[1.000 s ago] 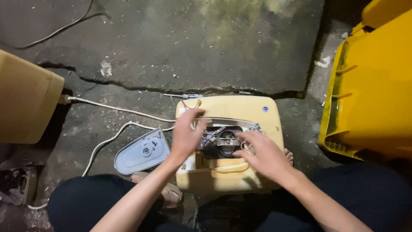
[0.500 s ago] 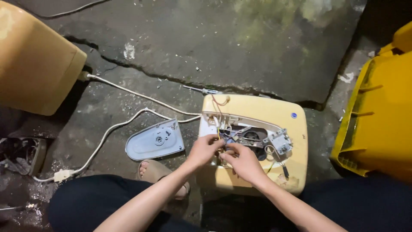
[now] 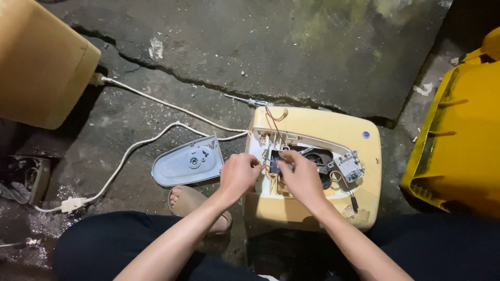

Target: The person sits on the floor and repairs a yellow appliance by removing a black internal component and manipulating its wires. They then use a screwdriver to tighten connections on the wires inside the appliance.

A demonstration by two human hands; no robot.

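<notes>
An informal outdoor repair spot: cracked, mossy grey concrete floor point(image 3: 323, 47), a yellow plastic bin point(image 3: 461, 151) at 3 o'clock, an opened cream plastic appliance point(image 3: 333, 135).

There were two hands, one opened cream appliance point(image 3: 333, 130), one grey cover plate point(image 3: 187, 164), one white cord point(image 3: 156, 104), and one yellow bin point(image 3: 463, 140).

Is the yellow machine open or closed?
Open. The yellow machine shows bare wires and parts inside, and a grey cover lies on the ground beside it.

Cracked, damp concrete floor point(image 3: 291, 47), mossy patch; yellow bin point(image 3: 461, 151) right; dim light
</notes>
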